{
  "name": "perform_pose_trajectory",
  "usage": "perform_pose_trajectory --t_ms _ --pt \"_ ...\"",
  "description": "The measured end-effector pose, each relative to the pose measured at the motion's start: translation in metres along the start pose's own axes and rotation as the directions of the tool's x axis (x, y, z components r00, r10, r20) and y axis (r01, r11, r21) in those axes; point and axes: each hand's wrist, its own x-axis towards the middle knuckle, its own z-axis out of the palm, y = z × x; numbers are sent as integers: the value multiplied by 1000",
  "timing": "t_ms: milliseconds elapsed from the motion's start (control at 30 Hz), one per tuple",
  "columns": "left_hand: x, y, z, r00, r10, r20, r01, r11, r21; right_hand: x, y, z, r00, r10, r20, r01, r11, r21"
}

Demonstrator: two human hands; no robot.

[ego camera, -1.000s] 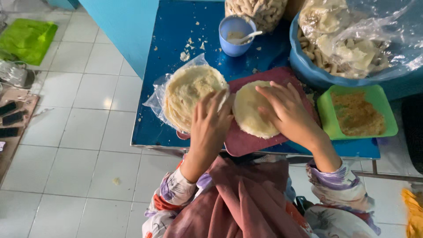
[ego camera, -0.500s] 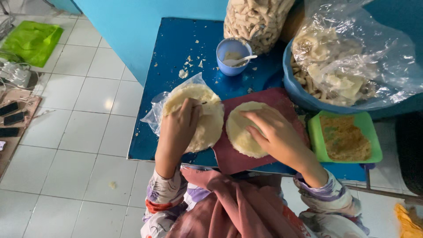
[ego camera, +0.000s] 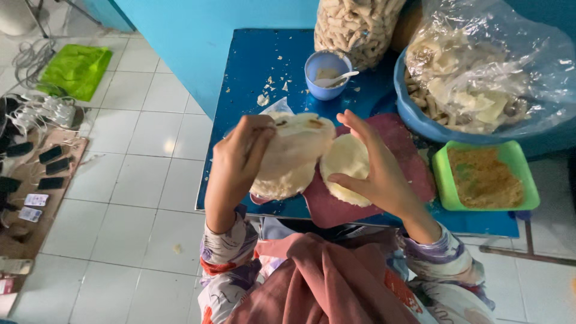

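A person in a patterned long-sleeved top and a dusty-pink scarf [ego camera: 312,282] works at a blue table [ego camera: 252,66], seen from above. The left hand [ego camera: 237,162] is raised above the table's near edge, its fingers closed around the rim of a pale, round dough sheet [ego camera: 294,150] that it holds lifted and tilted; the sheet's upper edge shows a few browned spots. Just below and behind that sheet lies a stack of similar sheets [ego camera: 282,183] on clear plastic wrap [ego camera: 277,108], close to the table's front edge.

The right hand [ego camera: 375,171] rests with fingers spread and open, grasping nothing, its palm and fingertips lying on a second round dough sheet [ego camera: 345,162]. That sheet lies flat on a maroon mat [ego camera: 402,135] spread over the table, just beside the lifted one; the two sheets' edges meet or overlap where the hands come together.

To the right of the mat sits a green rectangular tray [ego camera: 444,180] holding brown crumbs [ego camera: 483,177]. Farther back, a small blue cup [ego camera: 327,75] with a white spoon [ego camera: 339,79] stands amid scattered dough scraps [ego camera: 264,99]. Behind it is a clear bag of pale, stick-shaped snacks [ego camera: 354,24], and at the far right a large blue basin [ego camera: 420,123] holds pale pieces under a loose plastic bag [ego camera: 510,54].

On the tiled floor [ego camera: 138,168] to the left lie a green mat [ego camera: 75,69], a tangle of white cables [ego camera: 39,111] and several phones [ego camera: 51,155] on a wooden board.
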Motion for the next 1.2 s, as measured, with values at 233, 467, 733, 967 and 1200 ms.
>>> perform_pose_trajectory --t_ms 233,467,733,967,1200 --pt "-14 -9 8 997 7 72 -3 998 -58 -28 21 36 821 563 98 -546 722 425" --pt "-71 -17 34 871 -227 435 450 722 -525 -27 -33 29 980 -167 -110 101 888 -449" --pt "-96 -12 100 913 -208 350 407 460 -789 -31 -71 1 981 -184 63 193 959 -208" --pt "-94 9 131 945 -203 257 322 430 -843 -47 -59 -20 997 -68 -24 62 977 -204" --pt "-91 18 138 930 -284 233 352 510 -785 -43 -56 -36 994 -107 -36 100 982 -163"
